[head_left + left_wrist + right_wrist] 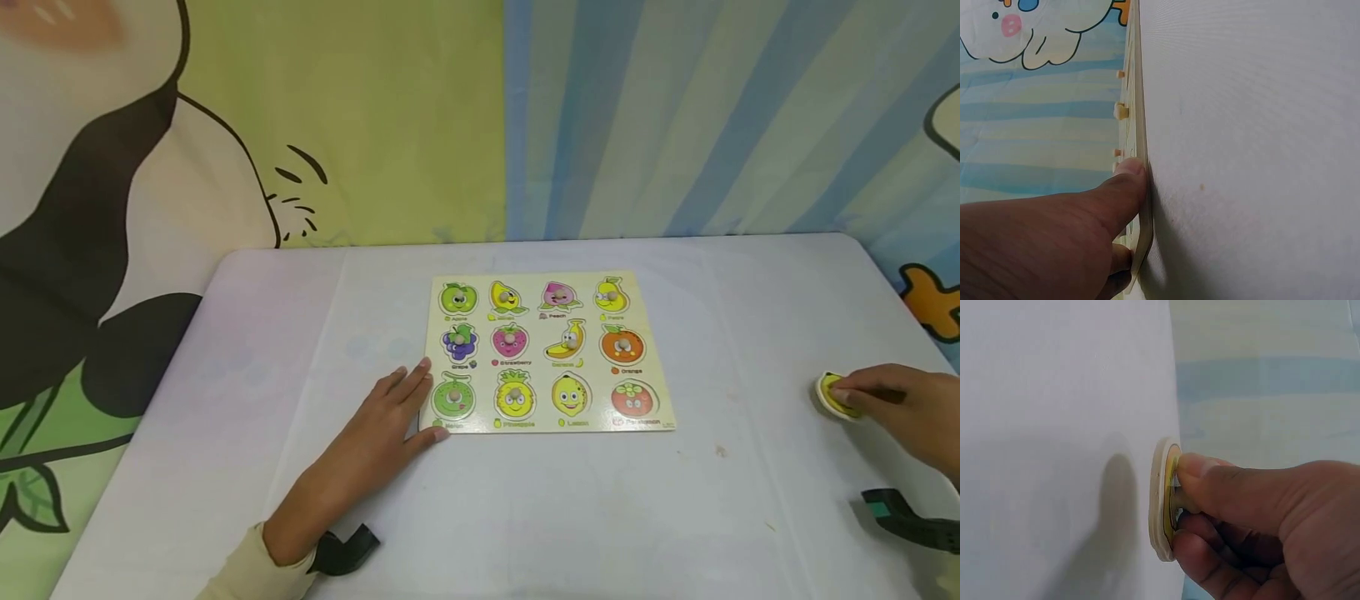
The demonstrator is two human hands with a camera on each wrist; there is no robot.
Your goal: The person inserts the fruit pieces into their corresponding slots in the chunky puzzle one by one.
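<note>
On the white table lies a wooden fruit puzzle board (547, 353), with rows of fruit pictures and small knobs on many of them. My left hand (386, 421) rests at the board's lower left corner, fingers along the left side and thumb (1129, 181) on the near edge. Far to the right, my right hand (907, 412) pinches a yellow puzzle piece (832, 396) by its knob, between thumb and fingers. In the right wrist view the piece (1161, 506) has its flat back towards the table and its shadow stands apart from it. My fingers partly cover its picture.
Black straps with curved ends (347, 552) sit at both wrists. Behind the table (547, 508) hangs a cartoon-printed cloth (345, 125) with green and blue striped parts. A wide stretch of tabletop lies between the board and my right hand.
</note>
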